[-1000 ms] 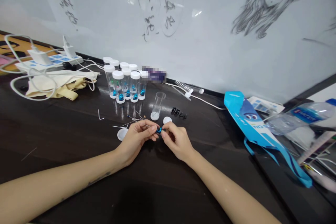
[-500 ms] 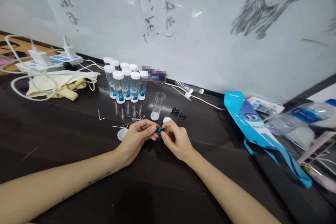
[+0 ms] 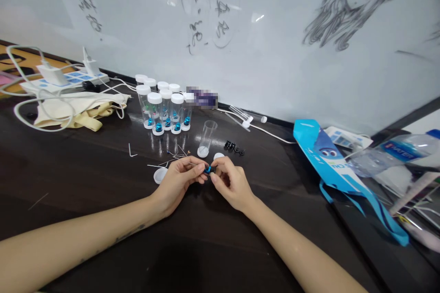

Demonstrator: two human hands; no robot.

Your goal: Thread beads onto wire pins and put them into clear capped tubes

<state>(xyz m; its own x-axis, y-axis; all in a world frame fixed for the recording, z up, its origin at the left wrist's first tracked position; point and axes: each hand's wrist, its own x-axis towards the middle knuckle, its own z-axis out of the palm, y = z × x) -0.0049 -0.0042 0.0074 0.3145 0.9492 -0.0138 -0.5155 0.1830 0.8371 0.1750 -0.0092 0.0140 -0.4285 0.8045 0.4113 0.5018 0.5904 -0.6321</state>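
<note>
Between my fingertips is a small shiny blue part (image 3: 208, 170), with something dark at its right end. My left hand (image 3: 184, 174) is closed and pinches it from the left; a thin wire runs out beside the thumb. From the right, my right hand (image 3: 229, 181) is closed on the dark end, its fingertips partly hiding it. An uncapped clear tube (image 3: 207, 139) stands upright just beyond the hands. One white cap (image 3: 160, 175) lies against my left hand, and another white cap (image 3: 218, 157) shows behind my right fingers. Thin wires (image 3: 178, 151) lie behind my left hand.
Several white-capped tubes (image 3: 155, 112) with blue parts inside stand at the back left. Small black pieces (image 3: 234, 147) and a hex key (image 3: 130, 150) lie on the dark table. A cloth bag (image 3: 82, 109), a blue bag (image 3: 316, 155) and a water bottle (image 3: 395, 151) flank the area.
Almost nothing differs. Both hands stay in place on the blue part, with only a very slight shift of the right fingers.
</note>
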